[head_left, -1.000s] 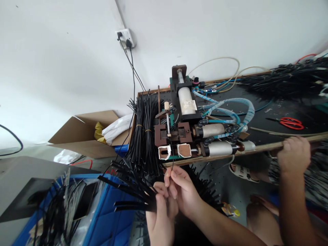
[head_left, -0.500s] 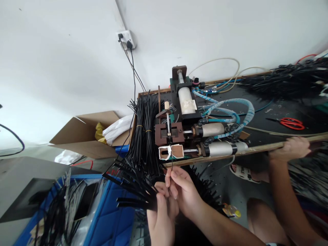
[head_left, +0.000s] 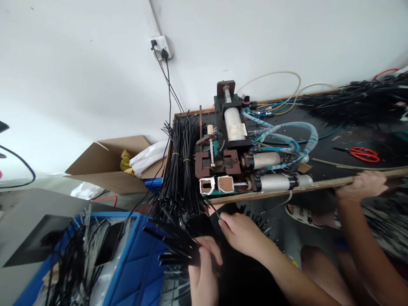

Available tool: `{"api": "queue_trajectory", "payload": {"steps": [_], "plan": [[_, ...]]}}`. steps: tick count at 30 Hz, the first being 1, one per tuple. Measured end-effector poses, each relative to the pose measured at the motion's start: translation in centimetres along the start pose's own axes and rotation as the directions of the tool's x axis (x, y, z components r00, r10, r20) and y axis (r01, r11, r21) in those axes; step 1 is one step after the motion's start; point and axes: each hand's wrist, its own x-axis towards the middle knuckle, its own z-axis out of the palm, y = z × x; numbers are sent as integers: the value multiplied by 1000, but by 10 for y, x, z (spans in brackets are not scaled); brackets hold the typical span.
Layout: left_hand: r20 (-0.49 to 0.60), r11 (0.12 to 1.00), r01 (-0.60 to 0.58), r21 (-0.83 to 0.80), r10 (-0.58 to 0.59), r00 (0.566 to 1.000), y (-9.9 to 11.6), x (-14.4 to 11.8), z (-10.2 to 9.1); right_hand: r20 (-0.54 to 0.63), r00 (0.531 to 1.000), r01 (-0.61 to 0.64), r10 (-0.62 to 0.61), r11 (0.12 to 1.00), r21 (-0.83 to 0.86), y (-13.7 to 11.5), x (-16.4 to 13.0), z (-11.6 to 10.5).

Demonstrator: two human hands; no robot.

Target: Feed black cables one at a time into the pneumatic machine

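Observation:
My left hand (head_left: 205,261) is closed around a bunch of black cables (head_left: 175,246), whose cut ends fan out to the left. Just right of it, my right hand (head_left: 242,233) pinches one thin black cable (head_left: 214,207) between thumb and fingers. That cable slants up toward the front of a pneumatic machine (head_left: 234,123), close to its white-taped jaws (head_left: 225,184). The jaws stand apart, with a gap between the two taped blocks. Two banded bundles of black cables (head_left: 181,170) lie on the bench left of the machine.
Another person's hand (head_left: 363,185) grips the bench's wooden edge (head_left: 325,183) at right. Red-handled scissors (head_left: 363,154) and a cable heap (head_left: 353,100) lie on the bench. At left are a cardboard box (head_left: 111,165) and a blue bin (head_left: 137,263) with cables inside.
The machine's jaws have parted. My right hand has moved right and slightly down with the single cable, away from the jaws. My left hand has dropped a little, still holding its bunch.

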Motion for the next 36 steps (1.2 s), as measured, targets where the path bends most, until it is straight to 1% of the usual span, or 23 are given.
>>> {"api": "queue_trajectory", "payload": {"steps": [2, 4, 6, 7, 8, 9, 10, 11, 12, 13, 14, 15, 16, 18, 20, 22, 24, 26, 29, 33, 34, 36], "plan": [[49, 999, 46, -17, -45, 998, -3, -2, -3, 3, 1000, -21, 22, 976, -217, 10, -8, -7], [76, 986, 156, -60, -151, 986, -7, -4, -5, 27, 999, -28, 41, 931, -365, 16, -15, -13], [68, 963, 261, -73, -256, 964, -10, -6, -5, 70, 993, -40, 93, 838, -544, 17, -19, -16], [55, 954, 291, -66, -288, 956, -11, -6, -4, 82, 988, -50, 129, 781, -623, 15, -20, -17], [43, 949, 309, -57, -307, 951, -12, -7, -3, 74, 985, -67, 156, 740, -669, 12, -20, -18], [38, 947, 317, -49, -315, 948, -12, -7, -2, 50, 986, -85, 158, 738, -669, 8, -19, -18], [38, 947, 320, -44, -318, 947, -12, -7, 0, 22, 991, -86, 128, 777, -624, 3, -18, -19], [42, 946, 322, -40, -321, 946, -11, -7, 1, -5, 997, -64, 73, 845, -531, -3, -16, -19], [45, 944, 328, -35, -327, 944, -10, -6, 2, -18, 1000, -11, 4, 923, -385, -9, -15, -18], [46, 942, 336, -30, -334, 941, -9, -4, 4, -14, 998, 57, -61, 978, -203, -16, -14, -18], [42, 939, 342, -27, -341, 939, -8, -3, 5, 4, 993, 118, -118, 993, -16, -22, -14, -17], [38, 937, 349, -25, -348, 937, -7, -1, 6, 28, 987, 154, -160, 978, 141, -27, -13, -16], [33, 934, 356, -26, -355, 934, -6, 1, 6, 42, 982, 167, -183, 954, 249, -31, -13, -15], [31, 928, 371, -38, -370, 928, -4, 3, 6, 21, 979, 185, -205, 920, 345, -34, -12, -10], [36, 923, 382, -56, -380, 924, -2, 5, 6, -35, 977, 205, -209, 888, 411, -33, -11, -2], [28, 924, 373, -78, -372, 928, 0, 5, 6, -67, 983, 179, -171, 818, 546, -30, -9, 8], [14, 930, 356, -91, -357, 934, 3, 6, 7, -38, 995, 91, -90, 704, 704, -27, -6, 16], [3, 934, 345, -98, -346, 938, 7, 6, 9, 19, 999, 0, -26, 580, 815, -27, -3, 22], [6, 936, 335, -107, -336, 942, 12, 6, 12, 74, 997, -64, -5, 447, 892, -33, 3, 24], [18, 944, 306, -120, -306, 952, 12, 1, 12, 114, 993, -94, -40, 325, 941, -41, 11, 18], [50, 944, 303, -128, -299, 953, 11, 1, 12, 125, 991, -104, -54, 297, 949, -41, 12, 17], [150, 946, 288, -152, -266, 952, 10, 1, 10, 136, 988, -114, -77, 238, 964, -39, 15, 17]]}}
